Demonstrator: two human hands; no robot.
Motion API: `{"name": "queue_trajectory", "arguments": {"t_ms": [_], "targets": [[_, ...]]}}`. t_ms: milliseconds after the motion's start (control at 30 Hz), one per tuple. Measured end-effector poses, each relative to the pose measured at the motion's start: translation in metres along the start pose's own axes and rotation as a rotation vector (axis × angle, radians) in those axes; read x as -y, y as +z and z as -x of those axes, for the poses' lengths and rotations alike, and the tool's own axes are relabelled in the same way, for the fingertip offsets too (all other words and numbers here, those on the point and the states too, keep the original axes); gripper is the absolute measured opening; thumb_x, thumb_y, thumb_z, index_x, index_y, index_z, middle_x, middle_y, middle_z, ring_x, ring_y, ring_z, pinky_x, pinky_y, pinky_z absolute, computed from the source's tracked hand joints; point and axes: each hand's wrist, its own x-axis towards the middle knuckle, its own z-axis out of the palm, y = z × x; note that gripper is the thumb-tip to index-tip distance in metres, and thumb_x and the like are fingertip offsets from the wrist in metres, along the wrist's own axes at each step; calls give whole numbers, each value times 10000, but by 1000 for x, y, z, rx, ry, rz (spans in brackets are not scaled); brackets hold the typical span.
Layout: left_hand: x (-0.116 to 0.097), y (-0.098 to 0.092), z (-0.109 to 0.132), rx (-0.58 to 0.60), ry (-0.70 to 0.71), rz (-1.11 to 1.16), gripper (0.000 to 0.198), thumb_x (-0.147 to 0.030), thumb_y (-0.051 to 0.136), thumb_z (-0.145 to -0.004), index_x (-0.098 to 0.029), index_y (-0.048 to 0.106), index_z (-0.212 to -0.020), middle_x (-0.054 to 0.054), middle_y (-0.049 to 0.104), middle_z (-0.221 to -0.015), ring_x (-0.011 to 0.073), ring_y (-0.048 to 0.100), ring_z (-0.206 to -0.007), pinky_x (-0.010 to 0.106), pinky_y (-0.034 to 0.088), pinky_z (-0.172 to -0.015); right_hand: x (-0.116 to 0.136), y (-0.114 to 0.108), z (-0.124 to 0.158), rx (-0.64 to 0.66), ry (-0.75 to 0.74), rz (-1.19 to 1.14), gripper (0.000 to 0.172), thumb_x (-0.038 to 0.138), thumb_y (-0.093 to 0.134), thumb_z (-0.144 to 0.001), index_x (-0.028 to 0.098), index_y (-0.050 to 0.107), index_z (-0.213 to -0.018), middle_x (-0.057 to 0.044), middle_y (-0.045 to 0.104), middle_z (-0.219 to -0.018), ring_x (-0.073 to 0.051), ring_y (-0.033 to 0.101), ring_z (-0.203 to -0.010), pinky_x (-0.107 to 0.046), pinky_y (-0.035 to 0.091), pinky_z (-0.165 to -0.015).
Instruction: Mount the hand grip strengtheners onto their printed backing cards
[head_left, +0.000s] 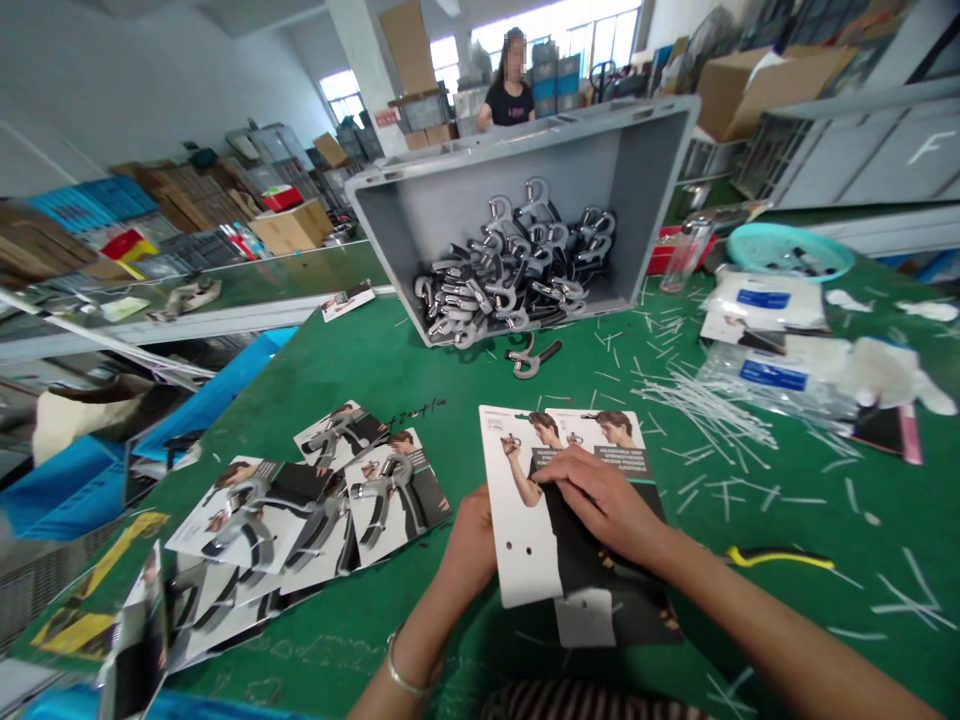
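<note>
My left hand [469,545] grips the left edge of a stack of printed backing cards [525,530] lying on the green table [390,370]. My right hand [604,500] rests on top of the cards, its fingers pressed on the upper card near its middle. Left of the hands, several cards with grey hand grippers fastened to them [330,500] lie spread out. A single loose hand gripper [531,357] lies just in front of the tilted grey bin [645,180], which is full of hand grippers [517,270].
White cable ties [705,400] are scattered right of the cards, beside plastic bags [765,335], a teal bowl [789,250] and a yellow-handled cutter [780,557]. Blue crates [67,490] stand left of the table. A person [510,90] stands behind the bin.
</note>
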Motion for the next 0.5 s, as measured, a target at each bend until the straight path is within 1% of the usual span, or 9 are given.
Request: {"name": "queue_trajectory", "arguments": {"t_ms": [100, 167, 267, 333, 400, 500], "targets": [[6, -2, 0, -39, -73, -37, 96, -132, 589, -726, -137, 681, -700, 17, 630, -691, 145, 507, -635, 231, 397, -599, -1, 2, 0, 11, -11, 7, 268, 108, 395, -968, 223, 587, -1115, -76, 625, -1027, -211, 570, -999, -380, 457, -903], [6, -3, 0, -18, -86, -58, 103, -122, 577, -721, -134, 679, -728, 12, 633, -695, 141, 504, -633, 231, 401, -598, -3, 3, 0, 11, -12, 6, 259, 93, 404, -958, 212, 583, -1102, -76, 619, -1024, -206, 566, -995, -379, 450, -908], [0, -5, 1, 42, -36, -73, 120, -114, 574, -717, -140, 691, -710, 21, 667, -750, 154, 548, -681, 244, 436, -654, -3, 2, 1, -7, -2, -2, 253, 86, 401, -959, 212, 583, -1080, -68, 617, -1005, -198, 565, -977, -377, 442, -915], [-3, -6, 1, 60, 17, -71, 127, -117, 582, -715, -149, 700, -680, 32, 688, -792, 170, 583, -718, 258, 458, -690, -3, 2, 1, -16, 5, -11, 245, 96, 401, -966, 215, 585, -1074, -66, 616, -1003, -196, 563, -974, -380, 438, -921], [-4, -6, 1, 33, 71, -55, 120, -133, 600, -710, -156, 694, -639, 40, 688, -787, 182, 597, -725, 269, 468, -687, -2, 1, 1, -9, 7, -20, 216, 124, 422, -975, 216, 587, -1080, -69, 615, -1013, -200, 560, -982, -382, 438, -920], [2, -2, -1, -71, 111, -78, 118, -136, 603, -708, -157, 660, -607, 43, 663, -726, 180, 578, -680, 275, 462, -659, -2, 3, -1, 20, 24, -30, 155, 198, 498, -977, 218, 593, -1098, -72, 613, -1019, -201, 558, -962, -362, 454, -874]]}}
